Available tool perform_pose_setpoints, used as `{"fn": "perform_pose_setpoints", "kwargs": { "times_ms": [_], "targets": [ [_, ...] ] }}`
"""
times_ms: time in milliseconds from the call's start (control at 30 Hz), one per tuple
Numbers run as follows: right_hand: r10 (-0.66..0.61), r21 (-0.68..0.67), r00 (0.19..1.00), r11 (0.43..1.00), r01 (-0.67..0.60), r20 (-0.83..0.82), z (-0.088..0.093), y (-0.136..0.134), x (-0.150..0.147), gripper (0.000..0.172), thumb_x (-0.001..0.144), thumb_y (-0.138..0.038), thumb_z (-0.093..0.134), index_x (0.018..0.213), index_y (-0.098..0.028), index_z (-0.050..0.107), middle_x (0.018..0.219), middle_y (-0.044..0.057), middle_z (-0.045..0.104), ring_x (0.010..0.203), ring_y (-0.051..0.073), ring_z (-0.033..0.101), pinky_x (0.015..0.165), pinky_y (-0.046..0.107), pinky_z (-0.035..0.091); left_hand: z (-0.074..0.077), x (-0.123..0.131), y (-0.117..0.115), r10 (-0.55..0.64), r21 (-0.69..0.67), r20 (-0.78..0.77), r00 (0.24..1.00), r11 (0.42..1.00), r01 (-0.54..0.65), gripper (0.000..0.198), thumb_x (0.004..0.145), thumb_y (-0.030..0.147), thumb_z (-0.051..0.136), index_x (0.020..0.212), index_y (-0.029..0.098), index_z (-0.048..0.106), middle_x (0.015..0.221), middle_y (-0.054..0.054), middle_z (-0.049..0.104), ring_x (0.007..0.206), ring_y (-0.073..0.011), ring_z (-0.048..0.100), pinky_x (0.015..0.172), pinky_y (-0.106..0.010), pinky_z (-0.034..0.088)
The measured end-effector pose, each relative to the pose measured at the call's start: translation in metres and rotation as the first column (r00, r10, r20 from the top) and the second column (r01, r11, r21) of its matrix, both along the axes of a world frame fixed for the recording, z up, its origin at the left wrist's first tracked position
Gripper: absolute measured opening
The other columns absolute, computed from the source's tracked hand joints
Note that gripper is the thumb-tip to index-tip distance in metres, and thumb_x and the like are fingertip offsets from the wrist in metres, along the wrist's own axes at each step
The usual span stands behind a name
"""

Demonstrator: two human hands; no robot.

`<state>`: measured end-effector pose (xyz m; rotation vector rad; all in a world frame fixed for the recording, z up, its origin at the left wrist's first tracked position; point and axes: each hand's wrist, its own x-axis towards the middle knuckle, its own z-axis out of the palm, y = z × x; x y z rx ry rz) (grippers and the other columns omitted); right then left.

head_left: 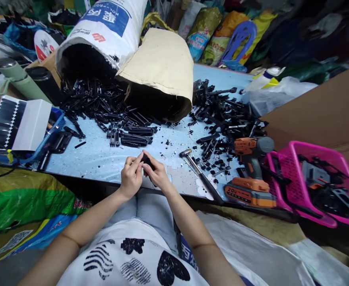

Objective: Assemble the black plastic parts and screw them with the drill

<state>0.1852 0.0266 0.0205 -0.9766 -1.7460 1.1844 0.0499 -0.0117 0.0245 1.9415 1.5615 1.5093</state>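
Observation:
Both my hands meet over the near edge of the blue table. Between them is a small black part, mostly hidden by fingers; its exact kind I cannot make out. My right hand is wrapped round it. My left hand has thumb and forefinger pinched at the part's upper end. Just beyond the hands lie long black folding parts, side by side, with short black link pieces next to them. A hammer rests on the table to the right of my hands.
Heaps of black parts spill from a white woven sack and a beige sack. An orange cordless drill stands at right beside a pink basket. Left are a blue tray, a green flask and a black cup.

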Motion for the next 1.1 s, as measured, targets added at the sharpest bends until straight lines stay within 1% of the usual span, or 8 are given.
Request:
{"fn": "perform_pose_setpoints", "kwargs": {
  "times_ms": [200,367,433,533,633,767,933,1100],
  "targets": [
    [-0.064,0.060,0.997,0.996,0.066,-0.040,0.004,-0.007,-0.004,0.053,0.091,-0.044,0.045,0.140,-0.026,0.039,0.098,0.005,0.062,0.053,0.007,0.051,0.056,0.024,0.051,0.014,-0.003,0.011,-0.054,0.072,0.051,0.997,0.996,0.051,0.031,0.094,0.022,0.041,0.117,0.017,0.061,0.089,-0.007,0.057,0.082,-0.0140,0.056,0.075,-0.028,0.048],
    [-0.012,0.129,0.997,0.992,0.002,0.076,0.002,-0.002,0.011,0.052,0.089,-0.043,0.050,0.138,-0.027,0.043,0.116,0.008,0.059,0.070,0.010,0.058,0.068,0.025,0.052,0.015,-0.020,0.017,-0.257,-0.180,0.320,0.912,0.929,0.324,0.036,0.093,0.039,0.044,0.115,0.017,0.061,0.090,-0.007,0.059,0.073,-0.0124,0.056,0.067,-0.027,0.048],
    [-0.030,0.143,0.994,0.990,0.015,0.102,-0.001,0.000,0.019,0.052,0.090,-0.043,0.049,0.139,-0.026,0.042,0.116,0.008,0.058,0.076,0.012,0.060,0.072,0.027,0.052,0.016,-0.025,0.015,-0.246,-0.346,0.597,0.764,0.780,0.522,0.044,0.090,0.047,0.046,0.117,0.014,0.057,0.085,-0.006,0.060,0.063,-0.0104,0.056,0.059,-0.024,0.048],
    [-0.025,0.201,0.992,0.980,0.000,0.121,-0.004,0.003,0.031,0.053,0.091,-0.044,0.047,0.139,-0.024,0.042,0.108,0.008,0.060,0.082,0.015,0.060,0.077,0.028,0.051,0.020,-0.032,0.012,-0.119,-0.434,0.843,0.524,0.423,0.795,0.052,0.080,0.051,0.061,0.112,0.010,0.055,0.068,-0.002,0.059,0.054,-0.0085,0.055,0.049,-0.018,0.043],
    [0.015,0.293,0.983,0.953,-0.070,0.185,-0.004,0.005,0.040,0.054,0.090,-0.046,0.049,0.138,-0.022,0.044,0.101,0.007,0.062,0.085,0.016,0.059,0.079,0.029,0.049,0.022,-0.037,0.011,-0.026,-0.497,0.857,0.515,0.221,0.839,0.049,0.073,0.047,0.070,0.101,0.009,0.057,0.056,0.002,0.057,0.037,-0.0025,0.044,0.034,-0.013,0.027],
    [0.021,0.371,0.969,0.922,-0.113,0.245,-0.003,0.007,0.048,0.055,0.089,-0.046,0.051,0.137,-0.020,0.045,0.092,0.006,0.062,0.081,0.016,0.058,0.077,0.028,0.049,0.019,-0.037,0.012,-0.047,-0.539,0.831,0.554,0.181,0.823,0.044,0.071,0.050,0.070,0.086,0.011,0.057,0.052,0.002,0.059,0.033,-0.0036,0.045,0.031,-0.013,0.024],
    [0.035,0.411,0.989,0.907,-0.093,0.147,0.004,0.004,0.051,0.060,0.087,-0.052,0.051,0.137,-0.020,0.045,0.114,0.010,0.062,0.101,0.020,0.060,0.087,0.030,0.048,0.017,-0.037,0.005,-0.084,-0.408,0.904,0.420,0.130,0.904,0.052,0.073,0.060,0.063,0.085,0.010,0.057,0.043,0.001,0.057,0.030,-0.0059,0.044,0.030,-0.014,0.028],
    [0.216,0.364,0.939,0.880,-0.305,0.266,0.012,-0.006,0.061,0.062,0.081,-0.053,0.058,0.133,-0.020,0.048,0.104,0.009,0.066,0.090,0.018,0.063,0.079,0.027,0.050,0.024,-0.049,-0.007,-0.167,-0.412,0.889,0.427,0.114,0.904,0.046,0.075,0.056,0.063,0.078,0.011,0.054,0.042,-0.001,0.058,0.027,-0.0065,0.042,0.028,-0.014,0.025]
  ]
}}
